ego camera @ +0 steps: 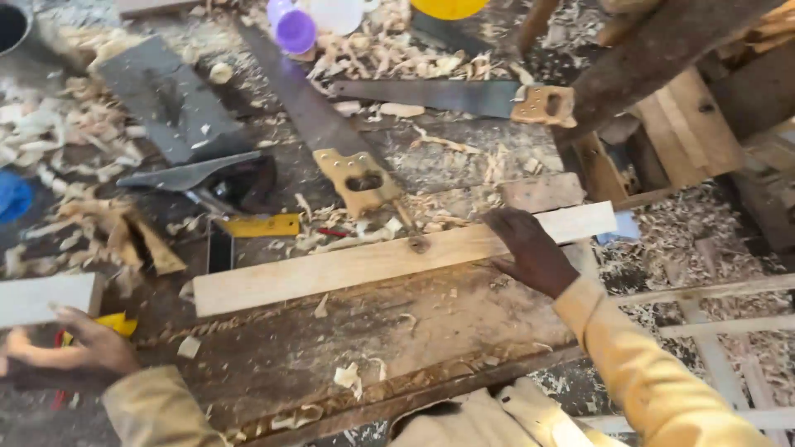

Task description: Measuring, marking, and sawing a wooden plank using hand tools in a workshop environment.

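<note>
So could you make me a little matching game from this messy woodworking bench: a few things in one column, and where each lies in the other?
Things:
1. Long pale wooden plank
2. Handsaw with light wooden handle
3. Small purple plastic cup
4. Yellow flat tool

Places:
A. At the far edge of the bench, among wood shavings
B. Under the right hand, lying across the bench
C. Just left of the saw's handle, above the plank's left end
D. Running diagonally from the far side down to the plank

Pairs: 1-B, 2-D, 3-A, 4-C
</note>
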